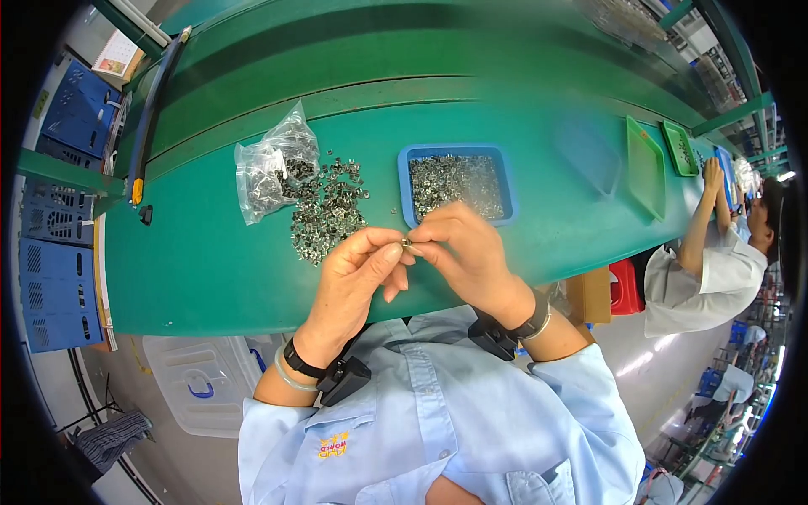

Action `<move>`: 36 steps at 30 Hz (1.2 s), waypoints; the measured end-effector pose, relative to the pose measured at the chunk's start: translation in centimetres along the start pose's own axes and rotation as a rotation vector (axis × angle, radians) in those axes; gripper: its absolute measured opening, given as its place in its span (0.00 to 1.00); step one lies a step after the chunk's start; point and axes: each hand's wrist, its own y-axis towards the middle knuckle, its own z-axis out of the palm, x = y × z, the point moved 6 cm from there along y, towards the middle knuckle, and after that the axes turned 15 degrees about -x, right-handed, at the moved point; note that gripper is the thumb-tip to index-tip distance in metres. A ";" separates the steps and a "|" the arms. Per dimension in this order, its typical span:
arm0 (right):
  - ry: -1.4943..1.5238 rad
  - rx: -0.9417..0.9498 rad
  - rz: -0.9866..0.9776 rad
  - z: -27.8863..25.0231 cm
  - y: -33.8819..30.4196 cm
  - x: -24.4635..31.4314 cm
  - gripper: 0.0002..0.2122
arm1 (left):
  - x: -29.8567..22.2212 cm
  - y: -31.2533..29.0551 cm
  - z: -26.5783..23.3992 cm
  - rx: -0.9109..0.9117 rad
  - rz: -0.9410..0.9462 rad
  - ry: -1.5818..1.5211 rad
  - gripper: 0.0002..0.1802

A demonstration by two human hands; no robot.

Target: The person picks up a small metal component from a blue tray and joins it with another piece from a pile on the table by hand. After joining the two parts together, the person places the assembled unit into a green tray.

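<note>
My left hand (358,273) and my right hand (465,252) meet over the near part of the green table. Between their fingertips is a small metal part (406,243), pinched from both sides; its exact shape is too small to make out. Just beyond my left hand lies a loose pile of small shiny metal parts (326,215). A clear plastic bag (268,181), partly filled with similar parts, rests against the pile's left side. Beyond my right hand stands a blue tray (406,181) holding many more of these small parts.
Further right on the table (202,286) are a pale blue tray (589,160), blurred, and a green tray (646,172). Another person (703,282) works at the far right. Blue perforated bins (59,290) stand at the left; a clear lidded box (198,383) sits on the floor.
</note>
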 end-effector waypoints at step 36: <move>-0.137 0.082 -0.053 -1.3 -0.5 0.5 0.09 | 0.7 0.2 1.0 0.036 -0.080 0.043 0.07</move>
